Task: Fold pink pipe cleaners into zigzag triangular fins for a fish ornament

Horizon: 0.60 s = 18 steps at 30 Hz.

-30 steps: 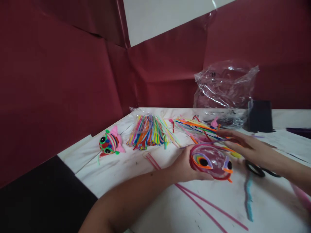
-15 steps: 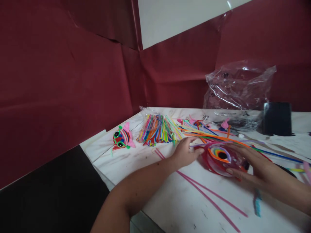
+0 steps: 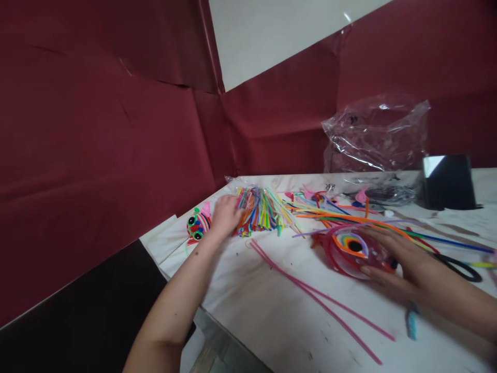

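My right hand (image 3: pixel 402 261) is closed around a clear plastic craft piece (image 3: pixel 341 264) with a rainbow-ringed eye and red trim, resting on the table. My left hand (image 3: pixel 226 215) reaches over the far left of the table, thumb apart from its fingers, with nothing visible in it. It is between a small decorated figure (image 3: pixel 199 224) with two big black eyes and pink fins, which it partly covers, and a bundle of coloured pipe cleaners (image 3: pixel 262 210) in a clear bag. Whether the fingertips touch either one is unclear.
Two long pink pipe cleaners (image 3: pixel 310 290) lie across the white table (image 3: pixel 272 321). Loose coloured strands (image 3: pixel 341 216) spread behind the craft piece. A short blue piece (image 3: pixel 411 324) lies at the front right. At the back stand a crumpled clear bag (image 3: pixel 376 137) and a dark panel (image 3: pixel 448 181).
My left hand has left the side of the craft piece and swung left to the figure and bundle. My right hand still holds the craft piece in about the same place.
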### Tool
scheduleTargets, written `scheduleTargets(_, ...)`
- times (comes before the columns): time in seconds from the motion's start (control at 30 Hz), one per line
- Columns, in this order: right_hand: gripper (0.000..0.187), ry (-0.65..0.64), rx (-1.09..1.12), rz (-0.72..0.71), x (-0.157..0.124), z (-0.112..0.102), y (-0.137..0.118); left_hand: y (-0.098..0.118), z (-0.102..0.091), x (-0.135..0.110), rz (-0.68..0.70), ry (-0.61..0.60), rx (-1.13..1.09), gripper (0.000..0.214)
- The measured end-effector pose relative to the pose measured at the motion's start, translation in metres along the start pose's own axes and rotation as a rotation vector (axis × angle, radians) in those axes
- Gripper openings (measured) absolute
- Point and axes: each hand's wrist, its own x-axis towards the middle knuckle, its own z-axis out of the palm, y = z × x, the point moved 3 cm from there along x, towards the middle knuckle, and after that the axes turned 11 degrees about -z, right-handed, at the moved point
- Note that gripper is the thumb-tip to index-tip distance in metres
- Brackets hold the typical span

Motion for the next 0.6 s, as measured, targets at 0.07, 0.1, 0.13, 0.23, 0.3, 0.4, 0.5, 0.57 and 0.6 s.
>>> scheduleTargets(0.07,0.054,-0.019,0.026,-0.001,-0.001,0.003,0.003,-0.020,-0.013,-0.002,-0.061,0.057,0.027,0.033)
scheduleTargets(0.1,0.054,-0.023,0.034,0.004,-0.001,0.004,0.004,-0.023,-0.014,-0.004,-0.058,0.051,0.030,0.033)
scheduleTargets(0.13,0.055,-0.025,0.041,0.007,-0.002,0.005,0.005,-0.021,-0.011,-0.006,-0.034,0.020,0.028,0.032)
scheduleTargets(0.23,0.056,-0.031,0.057,0.009,-0.004,0.007,0.004,0.009,0.019,-0.011,0.131,-0.175,0.000,0.025)
scheduleTargets(0.3,0.057,-0.036,0.066,0.006,-0.005,0.007,0.003,0.037,0.046,-0.011,0.226,-0.281,-0.020,0.029)
scheduleTargets(0.4,0.058,-0.005,0.066,-0.008,-0.007,0.006,0.003,0.070,0.087,-0.002,0.249,-0.356,-0.030,0.045)
scheduleTargets(0.5,0.056,0.036,0.065,-0.020,-0.007,0.007,0.003,0.084,0.117,0.011,0.191,-0.397,-0.023,0.036)
scheduleTargets(0.57,0.055,0.050,0.072,-0.015,-0.007,0.006,0.003,0.084,0.125,0.021,0.166,-0.397,-0.037,0.019)
scheduleTargets(0.6,0.054,0.052,0.075,-0.005,-0.006,0.006,0.003,0.080,0.124,0.027,0.149,-0.388,-0.050,0.014)
